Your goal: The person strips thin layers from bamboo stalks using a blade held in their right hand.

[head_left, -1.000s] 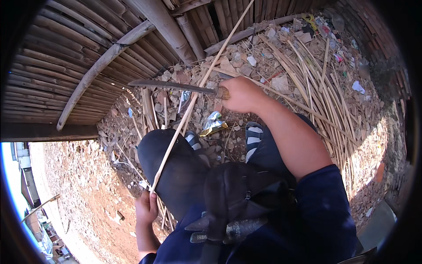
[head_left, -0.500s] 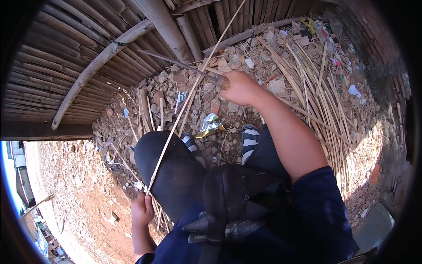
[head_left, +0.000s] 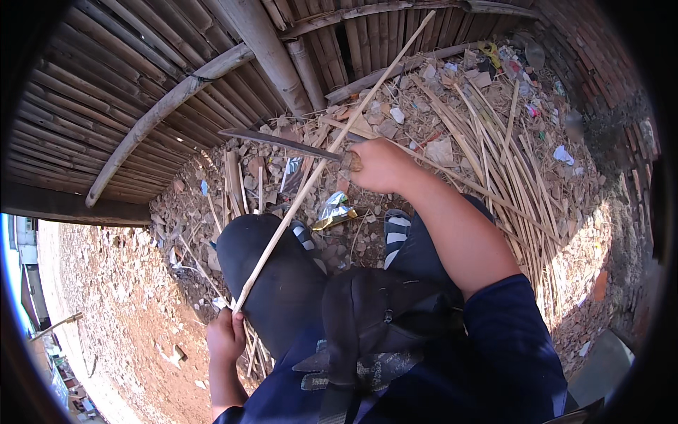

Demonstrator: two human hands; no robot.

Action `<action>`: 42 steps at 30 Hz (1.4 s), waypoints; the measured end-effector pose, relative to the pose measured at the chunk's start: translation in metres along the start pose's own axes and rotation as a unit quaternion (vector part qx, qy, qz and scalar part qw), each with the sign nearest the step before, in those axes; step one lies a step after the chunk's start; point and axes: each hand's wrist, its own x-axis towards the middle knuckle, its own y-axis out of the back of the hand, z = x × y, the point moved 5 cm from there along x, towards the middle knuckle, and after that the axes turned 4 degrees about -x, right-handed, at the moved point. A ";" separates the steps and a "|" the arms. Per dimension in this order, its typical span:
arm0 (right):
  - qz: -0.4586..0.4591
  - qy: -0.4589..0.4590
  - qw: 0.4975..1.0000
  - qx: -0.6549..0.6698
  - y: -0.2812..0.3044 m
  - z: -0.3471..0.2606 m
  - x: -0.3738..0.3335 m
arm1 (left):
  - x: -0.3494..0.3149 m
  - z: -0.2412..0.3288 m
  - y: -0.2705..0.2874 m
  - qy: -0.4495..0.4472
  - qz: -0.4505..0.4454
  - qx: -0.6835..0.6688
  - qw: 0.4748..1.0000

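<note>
The long pale strip (head_left: 288,223) slants over my left knee (head_left: 242,244), its near end pinched in my left hand (head_left: 226,336), thumb against fingers, its far end reaching out past my other grip. There my right hand (head_left: 381,165) is wrapped round the handle of a long blade (head_left: 279,143), which crosses the strip just left of my knuckles; whether the edge bites, I cannot tell. I take the step in hand to be working blade against strip; the next move seems to call for a steady left pinch and a controlled stroke, edge kept off my knee. Nearer me than my right hand lies crumpled foil (head_left: 333,210); rightward, heaped strips (head_left: 524,191).
</note>
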 end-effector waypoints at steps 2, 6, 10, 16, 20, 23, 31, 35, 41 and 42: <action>-0.043 0.031 0.998 -0.034 -0.001 -0.011 -0.001 | -0.003 -0.001 -0.003 -0.022 0.016 -0.041 0.999; -0.065 -0.025 0.998 -0.008 -0.011 0.051 0.024 | 0.005 -0.008 -0.017 -0.021 0.024 -0.036 0.999; 0.007 -0.039 0.999 0.028 0.008 0.043 0.026 | 0.003 -0.004 -0.002 -0.011 -0.001 -0.015 1.000; -0.041 0.048 0.998 -0.022 0.004 0.007 0.004 | -0.002 -0.003 -0.012 -0.036 0.013 -0.061 0.997; 0.045 -0.050 0.986 0.152 0.025 0.064 0.027 | -0.003 0.000 0.003 -0.037 0.011 -0.056 0.998; 0.032 -0.078 0.892 0.444 0.033 0.055 0.026 | -0.022 -0.013 0.006 -0.043 0.022 -0.021 0.999; 0.082 -0.049 0.767 0.634 0.033 0.053 0.028 | -0.048 -0.048 -0.013 -0.048 0.062 0.081 0.994; 0.067 -0.033 0.767 0.637 0.030 0.050 0.028 | -0.037 -0.037 -0.008 -0.027 0.027 0.099 0.994; 0.055 0.010 0.801 0.595 0.033 0.024 0.016 | 0.011 0.061 0.017 -0.133 0.185 0.106 0.968; 0.032 0.021 0.807 0.589 0.035 0.016 0.012 | 0.022 0.074 0.014 -0.137 0.162 0.090 0.973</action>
